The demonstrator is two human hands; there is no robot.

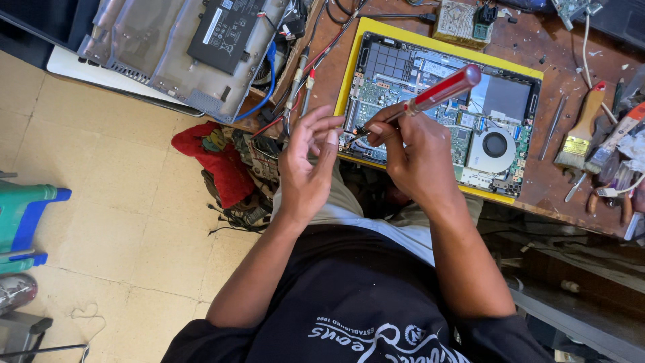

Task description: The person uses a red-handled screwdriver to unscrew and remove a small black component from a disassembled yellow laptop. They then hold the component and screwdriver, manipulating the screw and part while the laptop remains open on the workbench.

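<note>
The right hand (413, 151) is pinching a red-handled screwdriver (430, 97) between thumb and fingers, low on its shaft. The handle is slanting up toward two o'clock, and the dark tip is pointing down toward eight o'clock at the near-left corner of the opened laptop (440, 111). Whether the tip is touching the board, I cannot tell.

The left hand (309, 165) is hovering just at nine o'clock of the right one, with its palm turned toward the person. Its fingers are loosely curled and slightly parted, holding nothing that can be made out. Its fingertips are sitting close beside the screwdriver's tip.

The laptop is lying with its bottom cover off, showing a green circuit board and a round cooling fan (494, 144) toward four o'clock of the board. It is resting on a yellow mat (349, 74) on a worn wooden workbench (561, 181).

At three o'clock of the laptop, a paintbrush with a wooden handle (581, 131) is lying on the bench beside metal tweezers (552, 128). At ten o'clock of the hands, a removed grey laptop cover (144, 50) is lying with a black battery (227, 27) on it. A red cloth (215, 161) is sitting on clutter at nine o'clock of the left hand, above the pale tiled floor (121, 222).
</note>
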